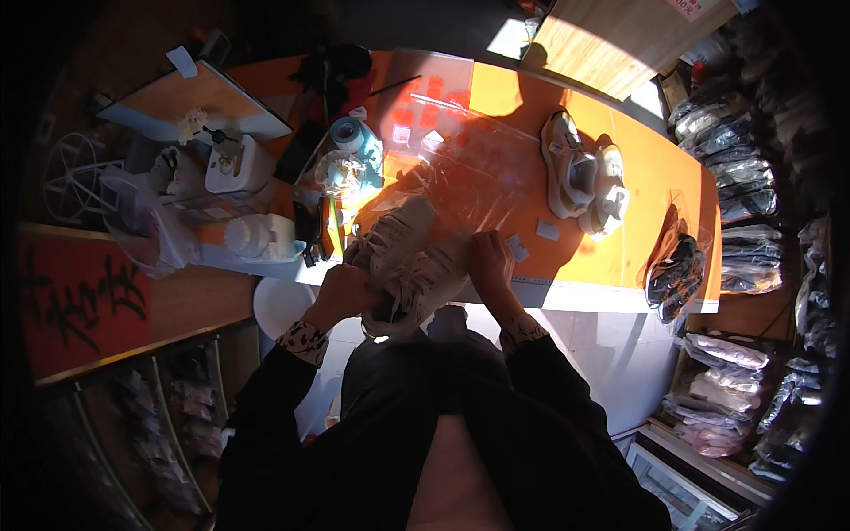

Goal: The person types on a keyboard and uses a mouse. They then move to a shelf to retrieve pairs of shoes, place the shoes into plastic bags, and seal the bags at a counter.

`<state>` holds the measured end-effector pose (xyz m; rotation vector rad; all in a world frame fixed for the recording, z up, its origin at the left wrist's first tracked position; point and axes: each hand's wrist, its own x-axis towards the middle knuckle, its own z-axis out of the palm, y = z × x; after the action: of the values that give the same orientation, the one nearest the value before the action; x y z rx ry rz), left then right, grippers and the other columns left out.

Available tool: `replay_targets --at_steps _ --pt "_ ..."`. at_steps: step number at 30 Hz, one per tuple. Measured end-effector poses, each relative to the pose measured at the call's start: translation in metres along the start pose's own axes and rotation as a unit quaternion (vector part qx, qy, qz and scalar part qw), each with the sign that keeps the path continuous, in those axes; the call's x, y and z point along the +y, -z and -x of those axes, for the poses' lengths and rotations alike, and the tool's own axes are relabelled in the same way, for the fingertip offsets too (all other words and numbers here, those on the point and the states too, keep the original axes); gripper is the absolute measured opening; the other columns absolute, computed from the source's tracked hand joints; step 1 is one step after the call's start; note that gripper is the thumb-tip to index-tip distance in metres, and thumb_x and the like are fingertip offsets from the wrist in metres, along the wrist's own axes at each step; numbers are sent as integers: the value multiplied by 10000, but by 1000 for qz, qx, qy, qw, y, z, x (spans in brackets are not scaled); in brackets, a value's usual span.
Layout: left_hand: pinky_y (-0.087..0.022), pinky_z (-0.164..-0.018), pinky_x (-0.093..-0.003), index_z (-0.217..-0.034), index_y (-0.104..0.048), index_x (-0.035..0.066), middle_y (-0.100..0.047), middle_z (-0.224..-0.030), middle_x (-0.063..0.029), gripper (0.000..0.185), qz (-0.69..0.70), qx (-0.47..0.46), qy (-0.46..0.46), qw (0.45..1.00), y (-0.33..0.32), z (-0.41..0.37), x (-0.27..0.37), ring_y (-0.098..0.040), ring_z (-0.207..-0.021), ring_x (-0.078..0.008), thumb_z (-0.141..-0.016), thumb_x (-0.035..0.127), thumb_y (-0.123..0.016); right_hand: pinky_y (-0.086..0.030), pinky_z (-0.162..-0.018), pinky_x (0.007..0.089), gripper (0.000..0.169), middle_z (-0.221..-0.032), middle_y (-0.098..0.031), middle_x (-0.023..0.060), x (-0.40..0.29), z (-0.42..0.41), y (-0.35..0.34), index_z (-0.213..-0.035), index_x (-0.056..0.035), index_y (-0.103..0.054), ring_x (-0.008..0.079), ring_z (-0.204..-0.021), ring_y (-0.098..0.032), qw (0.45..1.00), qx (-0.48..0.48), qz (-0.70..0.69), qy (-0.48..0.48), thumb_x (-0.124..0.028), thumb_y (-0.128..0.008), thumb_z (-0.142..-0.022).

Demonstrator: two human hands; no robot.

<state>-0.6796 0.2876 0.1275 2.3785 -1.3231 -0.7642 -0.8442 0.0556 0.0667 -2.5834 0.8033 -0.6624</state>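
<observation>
A pair of pale lace-up sneakers (425,272) lies at the table's near edge, toes away from me, partly inside a clear plastic bag (475,192) that spreads over the tabletop beyond them. My left hand (348,292) grips the heel side of the left shoe, fingers curled around it. My right hand (490,259) is closed at the right side of the right shoe, pinching the clear plastic; its fingertips are partly hidden. Small white paper tags (547,230) lie right of that hand.
White sneakers (571,166) stand on the orange table (637,192) at the right, with bagged dark shoes (676,272) at its right edge. A blue tape roll (347,135), a white tape dispenser (255,237) and a monitor (199,99) are at the left. Bagged items (730,152) fill the right shelves.
</observation>
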Motion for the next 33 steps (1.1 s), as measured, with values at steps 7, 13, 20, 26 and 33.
replay_targets --at_steps 7,13,20,26,33 --pt "-513 -614 -405 -655 -695 57 -626 -634 -156 294 57 29 34 997 -2 1 -17 -641 -630 -323 -627 347 -734 -472 -593 461 51 -853 -575 136 8 8 4 -846 -66 -568 361 -737 -599 998 34 -7 -51 -41 -577 -802" --pt "-511 -596 -414 -650 -686 37 -608 -605 -171 314 16 73 17 997 -8 -4 -14 -637 -617 -337 -621 345 -740 -488 -618 451 46 -869 -590 157 -1 23 0 -850 -35 -553 381 -760 -612 981 -10 -174 -82 -16 -565 -810" --pt "-523 -620 -430 -667 -700 64 -610 -603 -180 287 -19 88 -7 996 -15 -8 7 -642 -621 -340 -677 350 -689 -489 -659 474 201 -666 -604 195 -12 36 2 -976 -36 -514 417 -695 -616 986 -90 -90 -103 -62 -586 -790" --pt "-536 -638 -426 -697 -701 44 -624 -621 -171 271 -58 164 -76 982 -37 -3 8 -647 -621 -336 -676 314 -685 -469 -752 503 268 -807 -625 157 -22 -11 9 -1041 -67 -514 422 -676 -608 999 12 43 2 -63 -551 -776" --pt "-531 -669 -397 -880 -672 28 -646 -741 -169 279 -95 202 -156 962 -42 -1 24 -656 -719 -304 -685 226 -661 -500 -590 458 172 -793 -591 111 -19 -37 -18 -935 -68 -565 328 -681 -627 994 -92 36 40 -102 -581 -768"
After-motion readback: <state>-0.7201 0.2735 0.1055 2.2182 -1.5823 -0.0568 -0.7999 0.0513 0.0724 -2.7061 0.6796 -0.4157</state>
